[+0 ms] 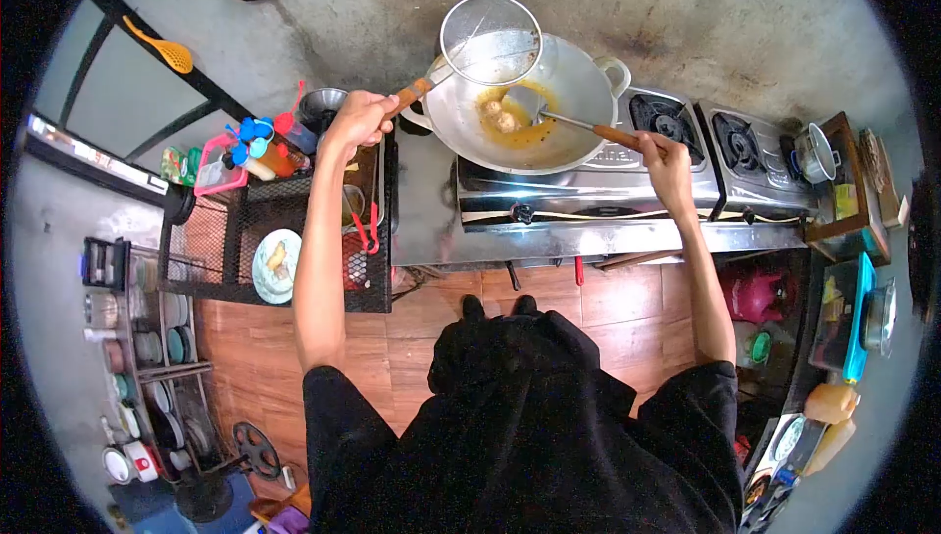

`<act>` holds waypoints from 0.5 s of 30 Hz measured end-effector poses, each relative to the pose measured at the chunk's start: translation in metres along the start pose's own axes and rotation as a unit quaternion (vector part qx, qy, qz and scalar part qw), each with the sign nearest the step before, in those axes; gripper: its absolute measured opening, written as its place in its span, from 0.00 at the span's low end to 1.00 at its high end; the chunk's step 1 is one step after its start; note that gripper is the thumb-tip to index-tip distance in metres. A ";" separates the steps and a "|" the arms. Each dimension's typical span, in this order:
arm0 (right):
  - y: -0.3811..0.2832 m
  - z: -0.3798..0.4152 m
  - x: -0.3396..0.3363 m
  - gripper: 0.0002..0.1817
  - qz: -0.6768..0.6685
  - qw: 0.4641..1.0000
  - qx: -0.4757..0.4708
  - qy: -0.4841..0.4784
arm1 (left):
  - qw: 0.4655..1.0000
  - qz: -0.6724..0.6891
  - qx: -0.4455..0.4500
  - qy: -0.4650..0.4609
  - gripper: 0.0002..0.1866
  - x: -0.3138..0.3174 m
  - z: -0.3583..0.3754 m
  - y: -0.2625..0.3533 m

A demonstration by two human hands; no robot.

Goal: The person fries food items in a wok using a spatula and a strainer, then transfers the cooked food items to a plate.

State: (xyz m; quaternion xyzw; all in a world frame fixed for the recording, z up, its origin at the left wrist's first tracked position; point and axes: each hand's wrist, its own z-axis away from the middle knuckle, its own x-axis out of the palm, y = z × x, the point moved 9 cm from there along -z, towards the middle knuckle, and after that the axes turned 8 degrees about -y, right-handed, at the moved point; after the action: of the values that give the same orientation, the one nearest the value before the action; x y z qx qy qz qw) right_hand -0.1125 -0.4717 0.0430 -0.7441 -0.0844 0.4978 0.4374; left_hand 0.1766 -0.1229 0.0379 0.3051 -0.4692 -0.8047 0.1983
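Observation:
My left hand (361, 122) is closed round the wooden handle of a wire mesh strainer (491, 40), whose round basket hangs over the far side of a large metal wok (461, 148). In my right hand (667, 161) is the wooden handle of a spatula (578, 123); its metal blade dips into the yellowish oil in the wok. A few light-brown fried pieces (501, 117) sit in that oil, close to the blade. The wok rests on the left burner of a steel stove (588, 194), and the burner beneath it is hidden.
Two more burners (740, 142) lie to the right, with a metal pot (815, 153) past them. On the left, a black mesh rack bears a plate with food (277, 265), red-handled tongs (365, 230) and a pink basket of bottles (222, 163). A wall stands behind the stove.

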 end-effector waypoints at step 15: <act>-0.032 0.029 -0.034 0.16 -0.020 0.997 -0.025 -0.065 | 1.000 0.017 -0.012 0.014 0.14 0.008 0.004 0.002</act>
State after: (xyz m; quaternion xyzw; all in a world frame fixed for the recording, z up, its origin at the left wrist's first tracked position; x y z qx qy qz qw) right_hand -0.1431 -0.4551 0.0851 -0.7192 -0.1396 0.5341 0.4219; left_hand 0.1684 -0.1265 0.0386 0.3062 -0.4617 -0.8023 0.2221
